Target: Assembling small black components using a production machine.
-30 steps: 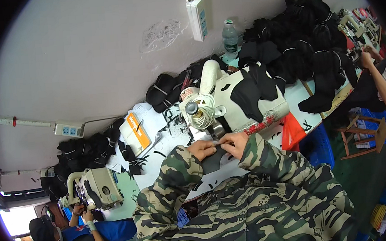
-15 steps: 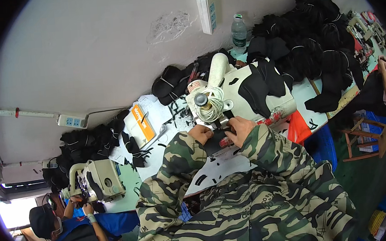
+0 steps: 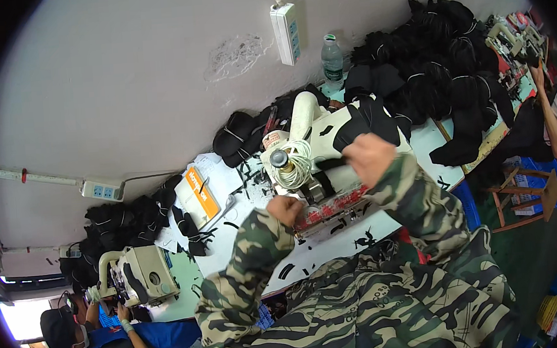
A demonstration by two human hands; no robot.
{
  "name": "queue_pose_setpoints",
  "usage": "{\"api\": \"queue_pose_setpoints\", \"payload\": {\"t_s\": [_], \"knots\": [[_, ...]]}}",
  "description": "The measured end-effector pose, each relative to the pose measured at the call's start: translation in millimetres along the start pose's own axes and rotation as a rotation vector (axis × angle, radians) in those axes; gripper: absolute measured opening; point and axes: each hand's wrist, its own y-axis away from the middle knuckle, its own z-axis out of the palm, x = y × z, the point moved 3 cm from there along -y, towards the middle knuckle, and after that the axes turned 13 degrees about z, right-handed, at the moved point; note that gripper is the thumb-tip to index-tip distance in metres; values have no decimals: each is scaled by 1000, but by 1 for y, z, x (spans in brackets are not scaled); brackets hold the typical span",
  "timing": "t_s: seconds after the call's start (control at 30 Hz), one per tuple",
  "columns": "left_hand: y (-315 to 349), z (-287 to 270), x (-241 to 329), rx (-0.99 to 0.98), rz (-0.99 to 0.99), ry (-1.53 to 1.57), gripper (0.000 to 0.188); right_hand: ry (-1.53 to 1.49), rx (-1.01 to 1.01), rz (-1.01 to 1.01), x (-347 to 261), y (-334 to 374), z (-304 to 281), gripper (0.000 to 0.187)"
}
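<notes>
A cream sewing machine (image 3: 327, 125) with a coil of pale cord (image 3: 299, 162) around its end stands on the table in front of me. My left hand (image 3: 286, 209) is beside the machine's red-scuffed base (image 3: 335, 207), its fingers curled together; whatever they may hold is hidden. A small dark piece of fabric (image 3: 322, 185) shows by the metal parts under the cord. My right hand (image 3: 370, 158) is raised over the machine's near side, smeared by motion. Just beyond it, black fabric pieces (image 3: 369, 122) lie draped on the machine top; contact with them is unclear.
Bundled black fabric (image 3: 436, 63) is heaped at the back right, beside a plastic bottle (image 3: 332, 64). An orange-and-white notebook (image 3: 197, 193) lies left of the machine, among black scraps. A co-worker (image 3: 102, 338) sits at another machine (image 3: 144, 276) on the left; a wooden stool (image 3: 529, 197) stands right.
My right hand has lifted up and right, away from my left hand. The black fabric that lay between both hands no longer shows there. An orange-red cloth at the table's right has mostly gone from sight.
</notes>
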Motion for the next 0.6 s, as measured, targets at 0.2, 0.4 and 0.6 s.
{"api": "queue_pose_setpoints", "payload": {"t_s": [0.2, 0.4, 0.6], "knots": [[6, 52, 80, -189, 279, 20, 19, 579, -169, 188, 24, 8, 23, 17], [-18, 73, 113, 283, 471, 40, 39, 479, 14, 179, 38, -1, 28, 16], [-55, 57, 135, 680, 578, -228, 74, -172, 20, 122, 57, 40, 5, 23]]}}
